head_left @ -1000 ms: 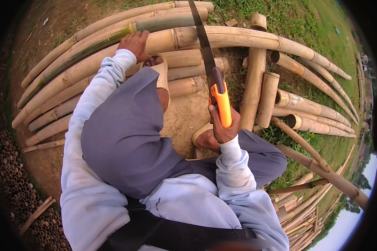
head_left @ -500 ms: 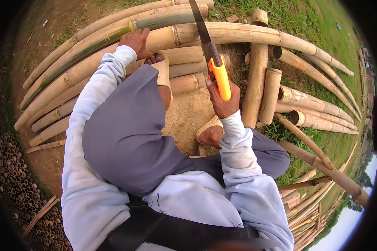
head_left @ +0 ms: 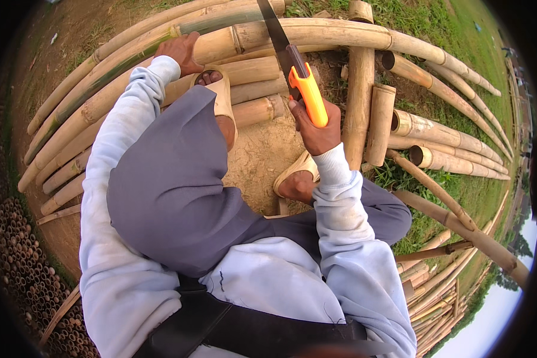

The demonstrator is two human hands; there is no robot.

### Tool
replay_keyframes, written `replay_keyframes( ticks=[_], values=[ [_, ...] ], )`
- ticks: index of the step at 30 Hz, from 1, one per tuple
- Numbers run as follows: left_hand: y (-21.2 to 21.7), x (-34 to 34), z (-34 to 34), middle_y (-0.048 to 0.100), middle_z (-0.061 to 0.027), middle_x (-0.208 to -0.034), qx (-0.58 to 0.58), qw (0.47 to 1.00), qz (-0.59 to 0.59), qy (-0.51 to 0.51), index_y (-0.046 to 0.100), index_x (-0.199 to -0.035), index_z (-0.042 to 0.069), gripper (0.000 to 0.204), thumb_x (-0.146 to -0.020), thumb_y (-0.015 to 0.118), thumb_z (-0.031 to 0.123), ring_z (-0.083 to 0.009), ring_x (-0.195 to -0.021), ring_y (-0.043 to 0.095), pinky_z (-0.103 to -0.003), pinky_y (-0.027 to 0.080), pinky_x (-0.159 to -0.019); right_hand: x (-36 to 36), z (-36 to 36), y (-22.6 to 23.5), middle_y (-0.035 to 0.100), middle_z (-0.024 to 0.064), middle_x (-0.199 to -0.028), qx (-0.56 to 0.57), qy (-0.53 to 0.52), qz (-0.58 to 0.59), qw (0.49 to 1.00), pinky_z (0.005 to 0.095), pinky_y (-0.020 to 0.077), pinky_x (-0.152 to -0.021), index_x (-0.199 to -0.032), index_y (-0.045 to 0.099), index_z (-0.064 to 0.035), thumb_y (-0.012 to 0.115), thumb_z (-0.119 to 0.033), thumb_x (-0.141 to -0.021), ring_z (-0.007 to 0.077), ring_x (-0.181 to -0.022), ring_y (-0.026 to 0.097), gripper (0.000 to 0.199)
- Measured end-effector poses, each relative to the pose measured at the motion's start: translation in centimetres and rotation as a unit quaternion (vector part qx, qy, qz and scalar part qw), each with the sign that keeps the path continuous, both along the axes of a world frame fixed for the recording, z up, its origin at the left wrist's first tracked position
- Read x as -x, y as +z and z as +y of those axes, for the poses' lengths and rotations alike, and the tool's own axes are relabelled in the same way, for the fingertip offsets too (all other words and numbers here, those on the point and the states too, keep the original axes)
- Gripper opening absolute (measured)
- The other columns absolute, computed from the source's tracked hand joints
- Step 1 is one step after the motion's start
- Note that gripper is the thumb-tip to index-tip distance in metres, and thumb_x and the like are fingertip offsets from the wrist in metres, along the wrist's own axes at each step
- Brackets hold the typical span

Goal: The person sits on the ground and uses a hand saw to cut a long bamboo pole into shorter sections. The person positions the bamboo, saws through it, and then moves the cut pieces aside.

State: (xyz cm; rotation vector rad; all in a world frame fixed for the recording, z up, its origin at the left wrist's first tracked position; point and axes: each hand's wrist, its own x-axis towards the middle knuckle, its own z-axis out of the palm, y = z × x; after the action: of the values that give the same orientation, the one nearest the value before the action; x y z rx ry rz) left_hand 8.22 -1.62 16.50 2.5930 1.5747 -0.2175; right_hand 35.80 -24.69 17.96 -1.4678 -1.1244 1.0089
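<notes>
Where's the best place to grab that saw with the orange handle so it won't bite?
Probably best to take the handsaw by its orange handle, coming from the person's side. The handle's butt points back toward the body, while the dark blade points away. Its long, chunky shape looks easy to wrap fingers around, as the right hand does.

The head camera, the left unit of a side-by-side pair, is looking steeply down from the wearer's head and is facing forward past the body. The sweatshirt (head_left: pixel 274 274) is filling the near part at close range. The left hand (head_left: pixel 179 52) and right hand (head_left: pixel 324 132) are appearing farther out, and a long bamboo pole (head_left: pixel 334 33) is crossing the far part. The fisheye lens is bending this pole into an arch and is taking in sky (head_left: pixel 489 325) at the right rim.
</notes>
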Motion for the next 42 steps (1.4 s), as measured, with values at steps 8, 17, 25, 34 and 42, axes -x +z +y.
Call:
replay_keyframes(
  ticks=[8, 17, 25, 34, 42],
  values=[
    [-2.4, 1.0, -0.7, 0.066, -0.0152, -0.111, -0.096, 0.994, -0.043, -0.027, 0.052, -0.118, 0.009, 0.068, -0.066, 0.084, 0.040, -0.0361, -0.106, 0.064, -0.046, 0.052, -0.091, 1.7, -15.4, 5.8, 0.063, 0.0040, -0.077, 0.084, -0.026, -0.070, 0.994, 0.0241, 0.0491, -0.068, -0.116, 0.066, 0.0048, 0.064, 0.001, -0.089, 0.0093, -0.068, 0.058, 0.027],
    [-0.6, -0.1, -0.9, 0.065, -0.0157, -0.118, -0.019, 1.000, -0.008, -0.001, 0.052, -0.127, 0.011, 0.075, -0.067, 0.083, 0.043, -0.0349, -0.111, 0.062, -0.044, 0.051, -0.095, -0.5, -2.6, 0.0, 0.057, -0.0009, -0.066, 0.041, -0.006, -0.010, 0.999, 0.0247, 0.0410, -0.053, -0.090, 0.065, 0.0017, 0.073, -0.013, -0.091, 0.0062, -0.058, 0.050, 0.017],
    [-1.7, 0.5, -0.8, 0.065, -0.0146, -0.116, -0.065, 0.997, -0.036, -0.014, 0.053, -0.122, 0.009, 0.070, -0.067, 0.085, 0.038, -0.0335, -0.111, 0.062, -0.042, 0.051, -0.094, 1.1, -12.1, 8.1, 0.073, 0.0125, -0.105, 0.019, 0.017, -0.077, 0.997, 0.0259, 0.0510, -0.085, -0.124, 0.065, 0.0041, 0.064, -0.002, -0.092, 0.0141, -0.091, 0.069, 0.033],
    [-0.7, 0.3, -0.2, 0.065, -0.0156, -0.115, -0.037, 0.998, -0.038, -0.016, 0.050, -0.124, 0.009, 0.076, -0.063, 0.086, 0.039, -0.0367, -0.107, 0.063, -0.046, 0.052, -0.091, 0.0, 0.7, 1.2, 0.062, 0.0039, -0.069, -0.014, -0.020, 0.004, 1.000, 0.0294, 0.0476, -0.061, -0.091, 0.066, 0.0017, 0.077, -0.018, -0.085, 0.0106, -0.062, 0.055, 0.024],
    [-0.6, -0.3, 0.2, 0.064, -0.0153, -0.125, 0.029, 0.998, -0.040, 0.027, 0.050, -0.132, 0.014, 0.082, -0.062, 0.085, 0.038, -0.0366, -0.113, 0.062, -0.047, 0.051, -0.094, 2.5, -0.5, 0.5, 0.062, 0.0095, -0.077, -0.061, -0.006, -0.063, 0.996, 0.0315, 0.0504, -0.068, -0.111, 0.061, -0.0002, 0.075, -0.016, -0.089, 0.0200, -0.067, 0.062, 0.031]
  ],
)
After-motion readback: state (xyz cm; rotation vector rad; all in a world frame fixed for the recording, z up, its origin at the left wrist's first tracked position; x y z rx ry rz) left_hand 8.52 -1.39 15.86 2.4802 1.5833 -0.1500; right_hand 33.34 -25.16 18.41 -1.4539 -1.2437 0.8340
